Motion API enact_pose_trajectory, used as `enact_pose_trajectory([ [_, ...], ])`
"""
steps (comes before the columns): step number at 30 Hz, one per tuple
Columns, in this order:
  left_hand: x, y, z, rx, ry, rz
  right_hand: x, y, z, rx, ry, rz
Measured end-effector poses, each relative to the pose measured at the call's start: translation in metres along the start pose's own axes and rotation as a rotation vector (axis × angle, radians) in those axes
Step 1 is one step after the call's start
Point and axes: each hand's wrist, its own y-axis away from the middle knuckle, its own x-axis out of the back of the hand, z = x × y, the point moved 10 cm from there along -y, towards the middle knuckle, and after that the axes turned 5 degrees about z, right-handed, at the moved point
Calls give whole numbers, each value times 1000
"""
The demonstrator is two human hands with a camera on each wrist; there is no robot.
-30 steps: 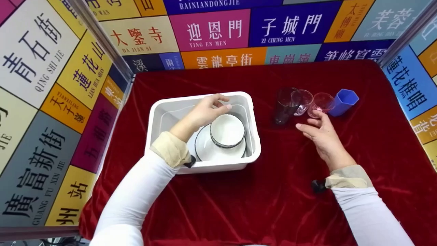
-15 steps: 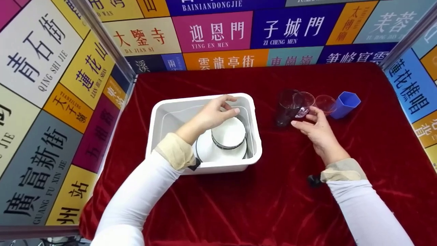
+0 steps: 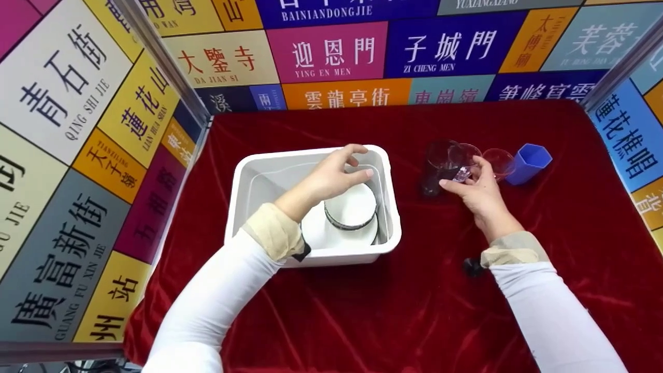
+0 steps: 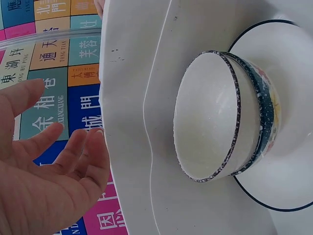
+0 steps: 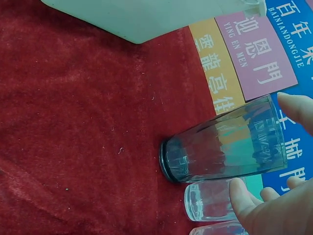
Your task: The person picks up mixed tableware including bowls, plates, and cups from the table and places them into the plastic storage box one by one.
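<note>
My left hand [image 3: 336, 178] hovers over a white plastic basin [image 3: 239, 181], fingers loosely bent and holding nothing. Below it, two stacked bowls [image 4: 210, 117] with dark speckled rims sit on a dark-rimmed white plate [image 4: 298, 166] inside the basin. My right hand [image 3: 484, 194] is at a row of cups on the red cloth. In the right wrist view, its spread thumb and fingers are on either side of a tall smoky drinking glass [image 5: 210, 152]; I see no firm grip. A clear glass [image 5: 203, 200] stands next to the smoky one, partly behind the fingers.
Another clear, pinkish-looking glass [image 3: 501, 160] and a blue hexagonal cup [image 3: 529, 163] stand to the right of the row. A red velvet cloth [image 3: 404, 311] covers the table. Printed panels with street names [image 3: 331, 52] enclose the back and sides.
My right hand has moved left along the cups, from the pinkish glass toward the smoky one. The left hand stays above the basin, barely shifted. The whole view has drifted slightly.
</note>
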Motion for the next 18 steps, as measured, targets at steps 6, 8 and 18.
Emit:
enact_pose_trajectory([
  [6,-4,-1,3,-26,-8,-2,-5,-6,-2,12,5,5],
  [8,-5,-1,4,-30,-15,-7,-7,-9,-2,13,-1,4],
  [18,-8,2,7,-30,-21,-24,-13,-25,-6,56,41,20],
])
